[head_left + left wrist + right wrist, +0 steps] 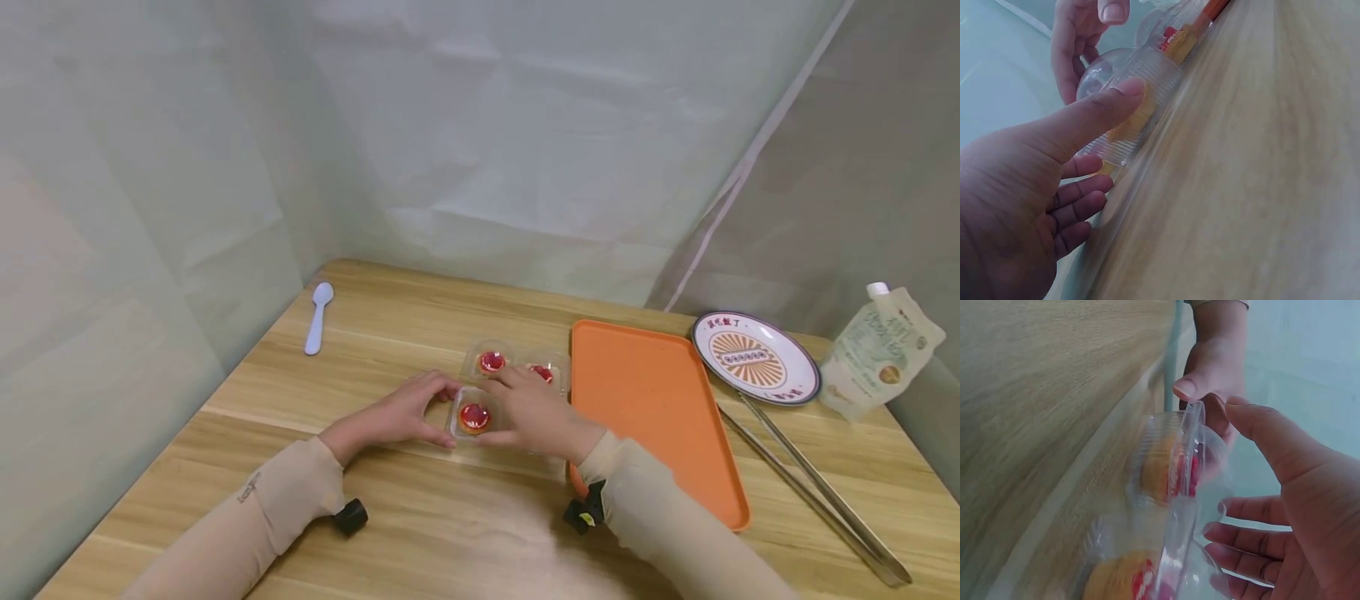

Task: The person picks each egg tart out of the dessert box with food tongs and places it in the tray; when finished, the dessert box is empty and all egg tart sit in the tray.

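Note:
A clear plastic clamshell box [453,423] with domed compartments lies on the table, seen from the side in both wrist views. Inside are tarts with glossy red tops: one near tart [474,417], one far tart [492,362] and another [542,373] partly behind my right hand. My left hand [401,412] holds the box's left corner, its thumb [1119,100] against the ribbed near wall and the other fingers loosely curled. Over the box, my right hand [540,417] spreads thumb and fingers, fingertips [1225,509] close to the domes. It hides part of the box.
An orange tray [645,408] lies right of the box. Beyond it are a patterned plate [756,358], long metal tongs [817,492] and a spouted pouch [877,354]. A pale blue spoon [318,318] lies at the far left. Cloth walls surround the table [450,533].

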Motion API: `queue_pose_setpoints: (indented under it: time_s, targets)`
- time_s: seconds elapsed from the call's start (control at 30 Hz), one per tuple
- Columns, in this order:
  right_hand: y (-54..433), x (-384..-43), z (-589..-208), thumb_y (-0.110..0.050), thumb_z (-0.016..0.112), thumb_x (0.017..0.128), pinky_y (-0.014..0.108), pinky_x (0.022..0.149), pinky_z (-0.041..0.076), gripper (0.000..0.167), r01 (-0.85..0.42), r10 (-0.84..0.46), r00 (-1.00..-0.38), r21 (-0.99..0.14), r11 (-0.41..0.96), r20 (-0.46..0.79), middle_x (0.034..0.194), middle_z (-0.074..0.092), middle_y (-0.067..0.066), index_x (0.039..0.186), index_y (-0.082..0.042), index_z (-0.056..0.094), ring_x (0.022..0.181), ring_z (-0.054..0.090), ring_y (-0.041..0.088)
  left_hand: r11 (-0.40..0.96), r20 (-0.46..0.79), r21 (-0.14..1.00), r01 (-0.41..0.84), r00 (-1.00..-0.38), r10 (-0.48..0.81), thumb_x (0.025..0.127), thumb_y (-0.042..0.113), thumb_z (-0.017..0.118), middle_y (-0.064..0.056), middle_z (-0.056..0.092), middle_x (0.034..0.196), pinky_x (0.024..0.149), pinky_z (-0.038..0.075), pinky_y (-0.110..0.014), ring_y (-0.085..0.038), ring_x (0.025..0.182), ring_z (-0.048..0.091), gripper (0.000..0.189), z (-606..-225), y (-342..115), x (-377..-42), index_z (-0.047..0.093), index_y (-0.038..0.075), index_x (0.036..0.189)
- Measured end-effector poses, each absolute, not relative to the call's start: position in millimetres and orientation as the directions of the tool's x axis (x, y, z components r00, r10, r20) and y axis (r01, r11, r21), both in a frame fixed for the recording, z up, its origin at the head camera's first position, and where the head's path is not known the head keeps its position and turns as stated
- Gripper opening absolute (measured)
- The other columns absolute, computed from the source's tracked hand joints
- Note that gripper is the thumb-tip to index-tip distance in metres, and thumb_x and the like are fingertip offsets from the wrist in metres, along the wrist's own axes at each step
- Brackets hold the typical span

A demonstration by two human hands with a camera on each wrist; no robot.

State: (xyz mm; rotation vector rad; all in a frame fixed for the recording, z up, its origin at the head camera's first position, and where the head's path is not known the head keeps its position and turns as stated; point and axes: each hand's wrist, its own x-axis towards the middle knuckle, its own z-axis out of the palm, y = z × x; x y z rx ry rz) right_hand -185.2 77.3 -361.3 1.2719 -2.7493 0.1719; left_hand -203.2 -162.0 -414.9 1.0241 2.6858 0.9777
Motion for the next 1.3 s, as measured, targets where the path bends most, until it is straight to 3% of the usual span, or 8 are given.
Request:
queue_pose_setpoints:
  time_s: [0.43,0.67,1.03,1.3]
  targets:
    - [62,-186,-365,-0.061,0.070,0.077,0.049,0.113,0.035,0.078,-0.687,-0.685,-0.727,-0.075,0.723,0.054,0.127,0.059,0.008,0.132,-0.008,0.057,0.125,0.051,0.028,0.565,0.132,0.593,0.574,-0.761,0.635,0.070,0.041,0.083,-0.004,0.057,0.121,0.097,0.045,-0.038,-0.018,0.109,0.052,0.072,-416,-161,-203,0.053,0.008,0.128]
    - [59,-187,-366,-0.058,0.072,0.076,0.047,0.107,0.043,0.074,-0.692,-0.690,-0.722,-0.055,0.720,0.056,0.125,0.060,0.009,0.129,-0.009,0.058,0.119,0.053,0.026,0.572,0.117,0.595,0.564,-0.766,0.632,0.071,0.043,0.082,-0.004,0.056,0.122,0.098,0.045,-0.040,-0.018,0.110,0.052,0.073,-415,-160,-203,0.052,0.009,0.129]
    - [61,-189,-364,-0.056,0.069,0.080,0.051,0.111,0.038,0.073,-0.693,-0.691,-0.721,-0.079,0.717,0.056,0.131,0.057,0.009,0.135,-0.011,0.054,0.130,0.049,0.030,0.569,0.117,0.605,0.558,-0.768,0.629,0.071,0.043,0.082,-0.004,0.056,0.121,0.097,0.045,-0.040,-0.018,0.109,0.051,0.072,-414,-161,-202,0.053,0.010,0.128]
    - [67,-186,-356,-0.051,0.070,0.078,0.044,0.102,0.047,0.074,-0.713,-0.702,-0.700,-0.072,0.698,0.133,0.121,0.059,0.006,0.140,-0.016,0.049,0.114,0.055,0.023,0.578,0.089,0.630,0.519,-0.787,0.611,0.074,0.043,0.080,-0.005,0.057,0.122,0.100,0.045,-0.043,-0.020,0.112,0.053,0.075,-412,-162,-202,0.050,0.009,0.134]
